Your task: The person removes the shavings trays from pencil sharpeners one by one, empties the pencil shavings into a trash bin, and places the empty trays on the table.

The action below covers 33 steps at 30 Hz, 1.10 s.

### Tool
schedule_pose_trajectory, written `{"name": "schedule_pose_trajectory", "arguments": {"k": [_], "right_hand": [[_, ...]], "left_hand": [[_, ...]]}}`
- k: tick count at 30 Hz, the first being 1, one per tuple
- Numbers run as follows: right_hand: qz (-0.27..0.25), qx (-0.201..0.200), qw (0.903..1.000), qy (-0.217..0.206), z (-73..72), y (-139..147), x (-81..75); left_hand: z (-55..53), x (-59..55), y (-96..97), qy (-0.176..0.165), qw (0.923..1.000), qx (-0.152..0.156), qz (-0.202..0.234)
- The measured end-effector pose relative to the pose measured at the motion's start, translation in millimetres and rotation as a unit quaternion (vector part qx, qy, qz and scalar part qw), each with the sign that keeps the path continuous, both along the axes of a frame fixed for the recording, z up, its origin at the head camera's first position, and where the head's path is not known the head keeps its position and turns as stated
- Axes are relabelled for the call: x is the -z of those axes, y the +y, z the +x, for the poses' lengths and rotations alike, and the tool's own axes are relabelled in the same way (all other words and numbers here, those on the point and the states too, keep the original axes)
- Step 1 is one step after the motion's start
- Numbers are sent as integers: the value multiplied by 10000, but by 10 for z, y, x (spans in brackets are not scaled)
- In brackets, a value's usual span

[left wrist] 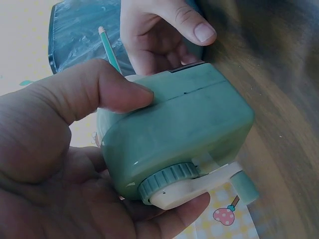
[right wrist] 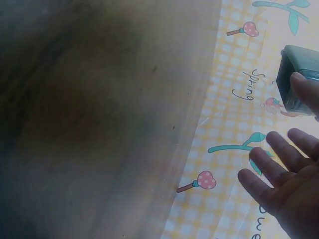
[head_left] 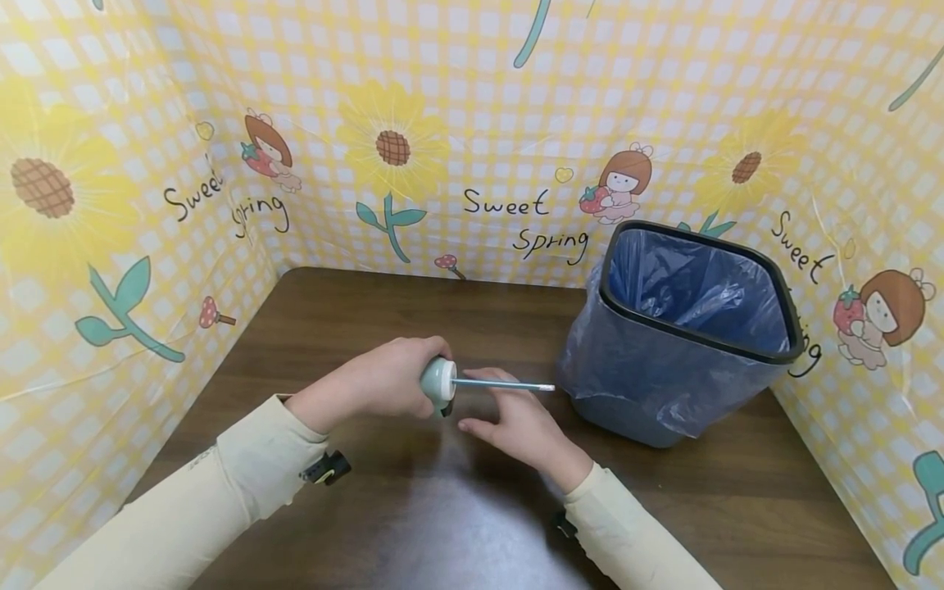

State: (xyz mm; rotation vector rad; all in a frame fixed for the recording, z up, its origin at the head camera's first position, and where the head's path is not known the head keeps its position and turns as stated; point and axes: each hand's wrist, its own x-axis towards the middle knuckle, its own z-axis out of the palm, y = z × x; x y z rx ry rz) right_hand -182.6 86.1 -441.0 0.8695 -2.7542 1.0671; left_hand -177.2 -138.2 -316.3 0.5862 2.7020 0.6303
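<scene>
A green pencil sharpener with a white crank is held up off the table by my left hand, its thumb across the casing. From the sharpener's white front ring a blue-green pencil sticks out to the right, its pale end near the bin. My right hand is close by the sharpener and pencil, fingers extended and apart, gripping nothing. In the right wrist view the right hand's fingers are spread below the sharpener. The pencil's tip is hidden inside the sharpener.
A bin lined with a translucent blue bag stands at the right on the brown wooden table. Yellow checked sheeting with flowers and cartoon prints encloses the back and both sides.
</scene>
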Motion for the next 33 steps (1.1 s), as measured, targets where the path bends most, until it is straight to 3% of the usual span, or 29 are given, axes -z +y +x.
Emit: {"name": "schedule_pose_trajectory", "arguments": {"k": [16,33], "right_hand": [[-577,-185,9982,-16,13,-17,-48],[-1266,-267,9916,-83,18,-85,0]], "left_hand": [[-45,-8,63,-27,10000,58,69],[-30,-26,67,-38,9999,67,86]]}}
